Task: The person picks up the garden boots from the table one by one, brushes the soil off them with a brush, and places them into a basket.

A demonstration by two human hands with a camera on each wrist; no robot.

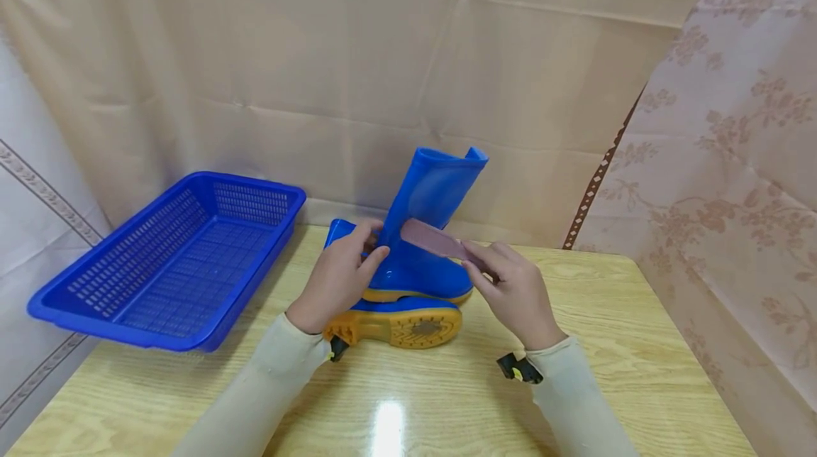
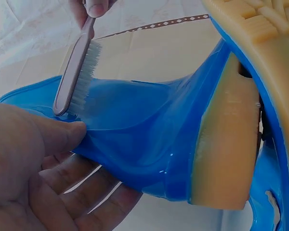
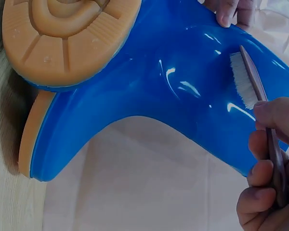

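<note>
A blue rubber boot (image 1: 440,187) with a yellow sole stands on the table, its shaft leaning to the right. My left hand (image 1: 338,272) holds the back of the shaft, thumb on the near side and fingers behind, as the left wrist view shows. In my right hand (image 1: 513,290) is the handle of a mauve scrub brush (image 1: 430,238). The brush's pale bristles (image 3: 243,82) face the shaft and appear to touch it. A second boot (image 1: 424,327) lies on its side in front, its tread towards me; my left hand and forearm partly cover it.
To the left sits a blue perforated plastic basket (image 1: 252,301) on the wooden table (image 1: 574,400). A beige cloth (image 1: 319,74) hangs behind the table, and a flowered curtain (image 1: 734,159) hangs along the right side.
</note>
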